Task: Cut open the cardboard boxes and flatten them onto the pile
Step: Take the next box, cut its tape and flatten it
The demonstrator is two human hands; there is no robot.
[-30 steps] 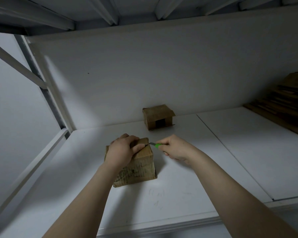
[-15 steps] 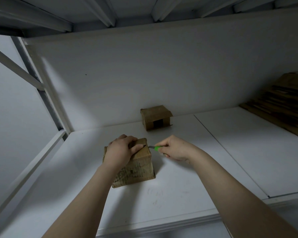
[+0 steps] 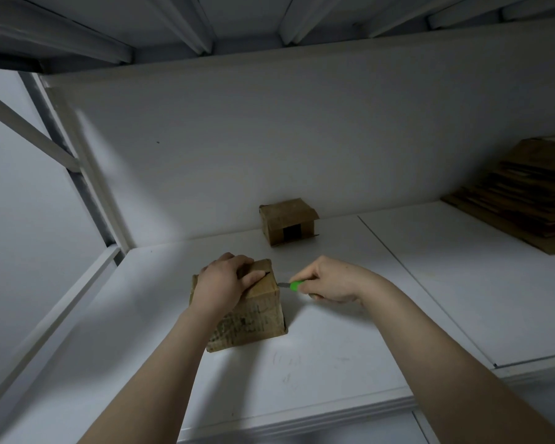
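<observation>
Head view: right hand (image 3: 332, 280) clamps knife (image 3: 291, 285), blade pointing left at box (image 3: 253, 318) clutched by left hand (image 3: 223, 285).

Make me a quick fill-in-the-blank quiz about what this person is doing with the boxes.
The left hand holds the ____ of the nearer box.
The right hand grips a cutter with a ____ handle.
The pile of flattened cardboard lies to the person's ____.
Missing words: top; green; right.

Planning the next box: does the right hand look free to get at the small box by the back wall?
Probably yes: only bare shelf lies between the right hand, gripping the green knife, and that far box.
</observation>
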